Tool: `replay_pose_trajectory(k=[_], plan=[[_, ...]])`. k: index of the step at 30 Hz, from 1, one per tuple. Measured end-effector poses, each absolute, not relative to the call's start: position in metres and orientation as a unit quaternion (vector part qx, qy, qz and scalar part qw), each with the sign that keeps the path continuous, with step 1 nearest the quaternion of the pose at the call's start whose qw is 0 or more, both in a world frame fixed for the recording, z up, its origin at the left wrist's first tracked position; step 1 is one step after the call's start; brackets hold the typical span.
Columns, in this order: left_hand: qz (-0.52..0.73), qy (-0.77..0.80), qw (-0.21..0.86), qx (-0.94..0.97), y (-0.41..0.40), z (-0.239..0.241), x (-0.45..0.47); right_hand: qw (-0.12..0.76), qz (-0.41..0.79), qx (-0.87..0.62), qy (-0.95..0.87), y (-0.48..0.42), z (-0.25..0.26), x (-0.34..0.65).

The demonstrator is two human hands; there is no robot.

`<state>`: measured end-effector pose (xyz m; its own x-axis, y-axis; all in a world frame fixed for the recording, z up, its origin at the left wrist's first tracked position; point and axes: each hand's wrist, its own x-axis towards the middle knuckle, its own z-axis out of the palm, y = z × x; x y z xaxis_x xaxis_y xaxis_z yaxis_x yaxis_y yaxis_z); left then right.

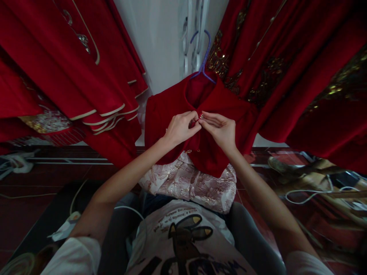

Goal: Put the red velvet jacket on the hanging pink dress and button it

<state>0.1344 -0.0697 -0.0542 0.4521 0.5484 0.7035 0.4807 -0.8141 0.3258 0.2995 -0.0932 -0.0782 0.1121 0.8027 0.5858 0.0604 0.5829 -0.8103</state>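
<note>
A red velvet garment (169, 110) hangs in front of me on a purple hanger (204, 57), with a pale pink patterned skirt part (189, 183) showing below it. My left hand (180, 128) pinches the garment's front just under the collar. My right hand (220, 128) meets it from the other side, fingers pressed together on a small shiny fastening (201, 116) at the same spot. Both hands touch each other at the fingertips.
More red garments with cream trim (86, 76) hang at the left, and red ones with gold embroidery (286, 65) hang at the right. A white wall (160, 42) is behind. White cables (309, 193) lie on the dark red floor at the right.
</note>
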Motion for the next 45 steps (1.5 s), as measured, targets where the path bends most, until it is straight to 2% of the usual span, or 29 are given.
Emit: replay_pose_trajectory(k=[10, 14, 20, 23, 27, 30, 34, 40, 45], plan=[[0.367, 0.285, -0.023, 0.885, -0.063, -0.057, 0.132, 0.619, 0.292, -0.365, -0.631, -0.09, -0.08, 0.305], [0.368, 0.324, -0.04, 0.871, -0.067, -0.065, 0.139, 0.619, 0.249, -0.385, -0.638, -0.086, -0.082, 0.303], [0.466, 0.352, 0.069, 0.809, -0.082, -0.077, 0.136, 0.628, 0.152, -0.402, -0.649, -0.106, -0.106, 0.282], [0.498, 0.38, 0.091, 0.774, -0.089, -0.078, 0.119, 0.592, 0.15, -0.456, -0.647, -0.121, -0.131, 0.278], [0.489, 0.436, 0.077, 0.751, -0.089, -0.088, 0.084, 0.506, 0.23, -0.509, -0.657, -0.135, -0.151, 0.295], [0.454, 0.476, 0.074, 0.75, -0.085, -0.104, 0.061, 0.521, 0.274, -0.498, -0.637, -0.143, -0.142, 0.323], [0.424, 0.503, 0.098, 0.747, -0.084, -0.124, 0.053, 0.543, 0.347, -0.436, -0.628, -0.161, -0.102, 0.351], [0.445, 0.524, 0.12, 0.716, -0.081, -0.139, 0.069, 0.479, 0.331, -0.38, -0.718, -0.178, -0.056, 0.324], [0.485, 0.52, 0.087, 0.698, -0.071, -0.14, 0.074, 0.411, 0.271, -0.375, -0.786, -0.158, -0.072, 0.276]])
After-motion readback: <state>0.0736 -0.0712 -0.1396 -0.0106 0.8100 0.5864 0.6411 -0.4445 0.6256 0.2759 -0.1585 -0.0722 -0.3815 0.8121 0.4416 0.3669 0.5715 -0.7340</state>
